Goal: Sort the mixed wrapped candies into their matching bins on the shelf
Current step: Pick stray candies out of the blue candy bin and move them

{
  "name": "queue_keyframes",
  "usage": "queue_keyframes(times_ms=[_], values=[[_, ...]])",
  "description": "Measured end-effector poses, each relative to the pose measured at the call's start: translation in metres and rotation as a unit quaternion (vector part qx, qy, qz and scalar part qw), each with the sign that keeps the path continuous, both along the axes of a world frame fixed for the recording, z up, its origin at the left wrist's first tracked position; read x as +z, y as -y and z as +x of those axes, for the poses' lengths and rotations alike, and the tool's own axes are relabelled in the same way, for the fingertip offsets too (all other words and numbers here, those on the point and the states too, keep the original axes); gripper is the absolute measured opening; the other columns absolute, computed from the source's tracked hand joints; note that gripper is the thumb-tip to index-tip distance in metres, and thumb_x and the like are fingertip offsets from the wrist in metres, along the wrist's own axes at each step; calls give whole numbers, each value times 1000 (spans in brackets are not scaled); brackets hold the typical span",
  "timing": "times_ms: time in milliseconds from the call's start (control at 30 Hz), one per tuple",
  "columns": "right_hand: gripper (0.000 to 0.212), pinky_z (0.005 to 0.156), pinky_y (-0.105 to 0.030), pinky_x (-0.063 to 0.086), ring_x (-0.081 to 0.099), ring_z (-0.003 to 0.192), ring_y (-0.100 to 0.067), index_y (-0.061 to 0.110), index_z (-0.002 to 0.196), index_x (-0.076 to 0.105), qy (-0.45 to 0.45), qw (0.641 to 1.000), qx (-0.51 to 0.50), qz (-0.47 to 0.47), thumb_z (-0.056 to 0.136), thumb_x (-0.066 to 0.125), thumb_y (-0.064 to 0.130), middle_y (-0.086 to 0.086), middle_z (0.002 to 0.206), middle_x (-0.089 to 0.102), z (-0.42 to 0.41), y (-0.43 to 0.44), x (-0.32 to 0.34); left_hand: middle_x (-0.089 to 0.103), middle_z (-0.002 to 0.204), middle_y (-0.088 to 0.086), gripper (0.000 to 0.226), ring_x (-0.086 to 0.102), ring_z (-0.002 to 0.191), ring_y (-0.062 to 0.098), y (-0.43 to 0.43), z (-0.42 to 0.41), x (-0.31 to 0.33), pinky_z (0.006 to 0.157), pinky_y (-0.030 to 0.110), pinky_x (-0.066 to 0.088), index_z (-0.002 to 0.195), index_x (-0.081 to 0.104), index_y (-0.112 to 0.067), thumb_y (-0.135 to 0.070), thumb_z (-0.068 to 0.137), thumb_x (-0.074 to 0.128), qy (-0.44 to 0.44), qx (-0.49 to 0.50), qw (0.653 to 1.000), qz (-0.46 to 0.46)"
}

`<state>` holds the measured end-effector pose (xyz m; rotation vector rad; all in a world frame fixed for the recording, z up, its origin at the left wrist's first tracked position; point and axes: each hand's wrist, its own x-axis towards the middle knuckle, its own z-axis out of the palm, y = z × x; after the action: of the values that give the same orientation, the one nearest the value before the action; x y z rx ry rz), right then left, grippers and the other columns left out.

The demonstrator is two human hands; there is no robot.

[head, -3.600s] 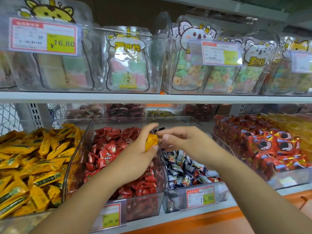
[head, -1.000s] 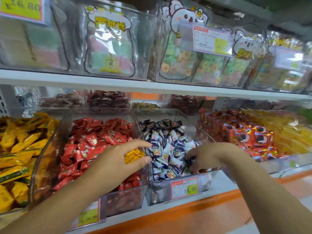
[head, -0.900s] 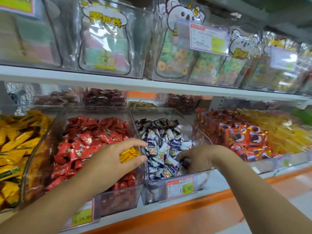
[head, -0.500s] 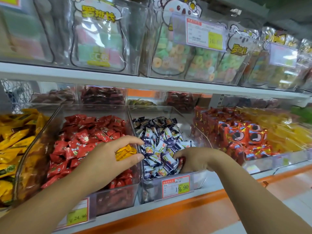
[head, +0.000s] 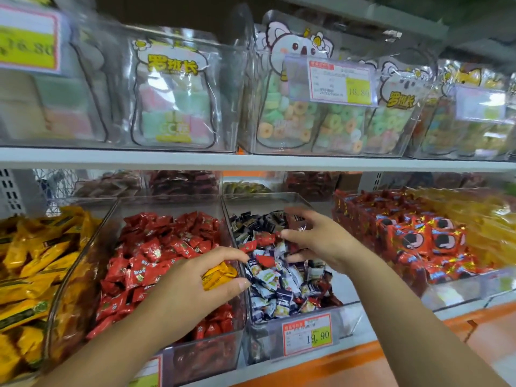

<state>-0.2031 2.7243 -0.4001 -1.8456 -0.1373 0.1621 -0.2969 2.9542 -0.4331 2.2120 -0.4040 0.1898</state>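
Note:
My left hand [head: 192, 286] is over the front right corner of the red-candy bin [head: 83, 272] and holds yellow wrapped candies [head: 219, 273] between thumb and fingers. My right hand [head: 318, 241] hovers inside the clear bin [head: 268, 196] of dark-blue-and-white wrapped candies [head: 279, 286], fingers spread, nothing clearly gripped. A few red wrapped candies [head: 264, 239] lie among the blue ones, just left of my right thumb. Red wrapped candies [head: 162, 244] fill the bin under my left forearm. The bin of yellow wrapped candies [head: 30, 275] stands at the far left.
A price tag reading 19.90 [head: 307, 335] hangs on the blue bin's front. To the right are red packets with cartoon eyes [head: 421, 244] and further yellow packets [head: 485, 227]. The upper shelf [head: 251, 160] carries clear boxes of pastel sweets. An orange ledge [head: 321, 370] runs below.
My right hand has lifted from the front of the blue-candy bin toward its middle and back, and its fingers have spread. My left hand still holds the yellow candies in about the same place.

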Motion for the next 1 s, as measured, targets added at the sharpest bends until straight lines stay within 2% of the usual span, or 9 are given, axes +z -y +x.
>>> queue_keyframes(times_ms=[200, 400, 467, 533, 600, 667, 767, 900, 1000], values=[[30, 71, -32, 60, 69, 84, -32, 15, 113, 65, 32, 994, -15, -104, 93, 54, -5, -14, 114, 61, -7, 29, 1, 57, 82, -43, 24, 55, 59, -7, 2, 0, 0, 57, 6, 38, 102, 60, -52, -53, 78, 62, 2, 4, 1000, 8], [12, 75, -41, 59, 67, 70, -18, 26, 86, 69, 106, 944, -18, -312, 89, 65, 14, 1, 80, 69, -3, 27, 0, 53, 100, -48, 32, 61, 74, -6, 1, 1, -1, 65, 7, 41, 103, 57, -59, -62, 72, 58, 7, 1, 1000, 7], [15, 71, -39, 59, 66, 68, -18, 30, 100, 67, 96, 925, 10, -369, 87, 70, 24, 2, 95, 69, -3, 19, -3, 52, 103, -49, 35, 62, 78, -6, 1, 1, -2, 68, 8, 43, 104, 55, -61, -63, 70, 57, 10, 3, 1000, 6], [44, 61, -27, 55, 60, 64, -12, 33, 129, 55, 101, 907, 34, -407, 87, 69, 32, -2, 116, 63, 1, 10, -12, 56, 99, -44, 35, 62, 74, -4, 0, 1, -2, 67, 9, 44, 104, 54, -62, -63, 69, 58, 11, 4, 1000, 6], [62, 66, -25, 49, 57, 73, -13, 33, 142, 42, 132, 883, 36, -450, 87, 69, 32, -8, 123, 57, 4, 1, -22, 63, 88, -33, 33, 58, 62, 0, 0, 1, -2, 62, 12, 44, 103, 55, -62, -62, 70, 58, 13, 1, 1000, 7], [64, 71, -25, 48, 59, 78, -14, 32, 143, 42, 151, 874, 24, -460, 86, 70, 29, -11, 121, 55, 8, -3, -28, 67, 82, -20, 33, 55, 56, 3, 1, 1, -2, 59, 15, 43, 104, 54, -62, -62, 71, 58, 13, -1, 1000, 7], [41, 52, -17, 42, 54, 57, -10, 30, 123, 60, 145, 892, 4, -427, 85, 70, 20, -8, 110, 58, 13, 3, -24, 69, 90, -15, 36, 60, 63, 8, 0, 3, -2, 66, 22, 49, 106, 54, -61, -66, 70, 56, 12, 4, 1000, 12], [10, 56, -31, 56, 58, 53, -16, 20, 94, 71, 135, 916, -31, -377, 88, 67, 14, 0, 76, 62, 9, 14, -6, 67, 90, -20, 37, 61, 65, 9, -1, 3, -3, 65, 21, 47, 106, 53, -62, -67, 69, 55, 5, 2, 1000, 10], [14, 60, -23, 55, 63, 65, -12, 21, 101, 72, 171, 915, -51, -361, 88, 68, 19, 1, 91, 67, 8, 16, 5, 67, 86, -19, 33, 56, 60, 7, -2, 4, -5, 63, 21, 47, 105, 54, -61, -63, 72, 58, 5, -1, 1000, 7]])
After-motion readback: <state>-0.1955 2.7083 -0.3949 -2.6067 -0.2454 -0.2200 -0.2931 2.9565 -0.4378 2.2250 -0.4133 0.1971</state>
